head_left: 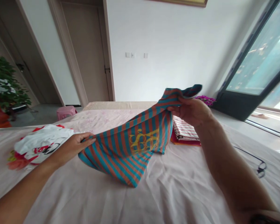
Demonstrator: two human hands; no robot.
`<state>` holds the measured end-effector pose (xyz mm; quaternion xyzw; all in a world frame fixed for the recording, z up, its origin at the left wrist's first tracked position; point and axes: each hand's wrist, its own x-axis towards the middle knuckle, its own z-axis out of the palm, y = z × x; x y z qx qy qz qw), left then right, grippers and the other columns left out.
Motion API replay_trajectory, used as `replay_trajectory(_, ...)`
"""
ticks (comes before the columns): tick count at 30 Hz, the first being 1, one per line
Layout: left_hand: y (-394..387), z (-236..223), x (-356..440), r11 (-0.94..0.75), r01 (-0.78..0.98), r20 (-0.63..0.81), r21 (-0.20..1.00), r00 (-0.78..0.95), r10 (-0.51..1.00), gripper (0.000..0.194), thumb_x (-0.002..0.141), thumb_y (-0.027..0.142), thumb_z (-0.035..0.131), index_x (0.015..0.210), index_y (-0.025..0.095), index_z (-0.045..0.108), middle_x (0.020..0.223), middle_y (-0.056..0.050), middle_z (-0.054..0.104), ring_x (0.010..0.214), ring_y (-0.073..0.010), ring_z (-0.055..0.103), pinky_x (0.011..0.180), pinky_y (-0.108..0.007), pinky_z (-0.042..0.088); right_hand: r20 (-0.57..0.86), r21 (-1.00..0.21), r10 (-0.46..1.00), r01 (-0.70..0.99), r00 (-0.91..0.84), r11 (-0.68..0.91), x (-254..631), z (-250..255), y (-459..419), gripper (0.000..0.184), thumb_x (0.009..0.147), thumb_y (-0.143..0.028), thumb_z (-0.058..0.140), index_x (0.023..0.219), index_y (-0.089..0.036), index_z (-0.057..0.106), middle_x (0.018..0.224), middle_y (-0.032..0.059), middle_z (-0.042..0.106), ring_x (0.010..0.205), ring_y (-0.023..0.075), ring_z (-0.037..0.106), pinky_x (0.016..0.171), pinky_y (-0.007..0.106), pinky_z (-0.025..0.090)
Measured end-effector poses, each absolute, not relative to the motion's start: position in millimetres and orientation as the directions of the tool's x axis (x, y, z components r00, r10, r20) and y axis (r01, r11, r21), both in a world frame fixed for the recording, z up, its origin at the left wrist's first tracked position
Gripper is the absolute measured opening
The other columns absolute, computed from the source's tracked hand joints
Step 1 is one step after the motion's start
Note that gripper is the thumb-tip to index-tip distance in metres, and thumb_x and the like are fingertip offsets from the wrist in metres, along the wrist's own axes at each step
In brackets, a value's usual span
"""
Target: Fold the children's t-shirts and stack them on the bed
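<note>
A striped shirt [121,143] in teal and rust, with yellow lettering on its front, is stretched slantwise above the bed. My left hand [84,140] pinches its lower left end between thumb and fingers. Higher up on the right, my right hand [191,110] grips the other end, and a dark teal piece of the cloth sticks out past the fingers. The lower corner of the shirt hangs down close to the sheet; whether it touches, I cannot tell.
A white garment with red print [49,140] lies crumpled on the left of the sheet [177,189]. Behind the shirt sits a folded stack of clothes [186,132]. Thin black cord with a dark clip-like end [261,168] lies at right. A pink stool [66,112] stands beyond.
</note>
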<state>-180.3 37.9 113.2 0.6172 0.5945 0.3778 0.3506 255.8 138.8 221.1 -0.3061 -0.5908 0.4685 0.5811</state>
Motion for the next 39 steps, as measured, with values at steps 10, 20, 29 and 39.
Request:
replay_trajectory(10, 142.4, 214.5, -197.4, -0.171, 0.879, 0.81, 0.445, -0.314, 0.496, 0.032, 0.089, 0.04, 0.052, 0.11, 0.021, 0.067, 0.095, 0.001, 0.068, 0.088, -0.0157, 0.063, 0.084, -0.03, 0.048, 0.618, -0.746, 0.785, -0.34, -0.032, 0.573, 198.9, 262.5, 225.7, 0.017, 0.084, -0.04, 0.059, 0.092, -0.025, 0.061, 0.104, 0.0017, 0.068, 0.109, 0.0222, 0.065, 0.092, 0.04, 0.056)
replay_trajectory(20, 115.6, 50.3, -235.1, -0.214, 0.943, 0.56, 0.255, 0.037, 0.828, 0.023, 0.071, 0.01, 0.047, 0.081, 0.02, 0.064, 0.098, -0.005, 0.063, 0.094, -0.0207, 0.062, 0.089, -0.032, 0.049, 0.336, -0.942, 0.884, -0.129, -0.325, 0.31, 229.3, 87.4, 169.4, 0.035, 0.072, -0.049, 0.073, 0.086, -0.018, 0.073, 0.089, 0.0073, 0.073, 0.09, 0.0251, 0.067, 0.082, 0.04, 0.054)
replay_trajectory(29, 110.4, -9.5, -232.3, -0.282, 0.919, 0.427, 0.277, 0.145, 0.892, 0.05, 0.07, 0.01, 0.045, 0.117, 0.021, 0.059, 0.125, -0.006, 0.061, 0.121, -0.0216, 0.054, 0.106, -0.035, 0.042, 0.403, -0.674, 0.722, 0.351, -0.563, 0.65, 273.8, -4.4, 147.1, 0.017, 0.077, -0.034, 0.071, 0.089, -0.022, 0.077, 0.104, 0.0089, 0.072, 0.102, 0.0263, 0.065, 0.098, 0.041, 0.047)
replay_trajectory(39, 126.3, 4.3, -227.0, -0.231, 0.927, 0.309, 0.295, 0.137, 0.941, 0.023, 0.077, 0.025, 0.048, 0.091, 0.022, 0.066, 0.105, -0.007, 0.068, 0.103, -0.0232, 0.062, 0.092, -0.034, 0.047, 0.432, -0.612, 0.683, 0.366, -0.589, 0.701, 278.5, 7.0, 147.8, 0.025, 0.087, -0.044, 0.063, 0.089, -0.023, 0.075, 0.09, 0.0078, 0.074, 0.103, 0.0255, 0.065, 0.097, 0.041, 0.047)
